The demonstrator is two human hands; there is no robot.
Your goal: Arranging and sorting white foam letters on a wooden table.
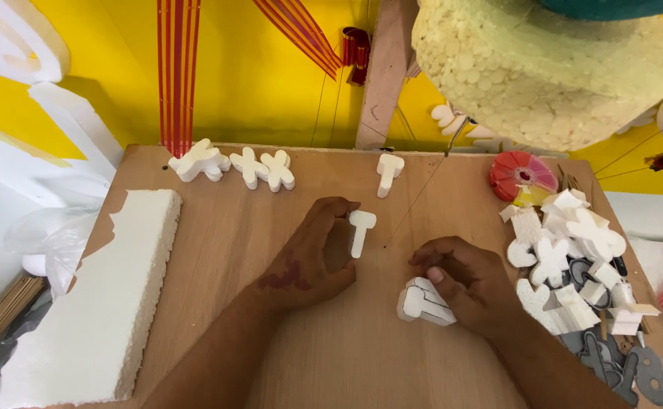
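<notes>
One foam T between left hand fingertips.

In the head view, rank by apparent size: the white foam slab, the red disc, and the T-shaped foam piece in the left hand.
1. white foam slab
2. red disc
3. T-shaped foam piece, held by the left hand

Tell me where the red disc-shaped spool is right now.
In the head view, the red spool lies at the wooden board's far right edge, just above the pile of white foam cutouts.
</notes>
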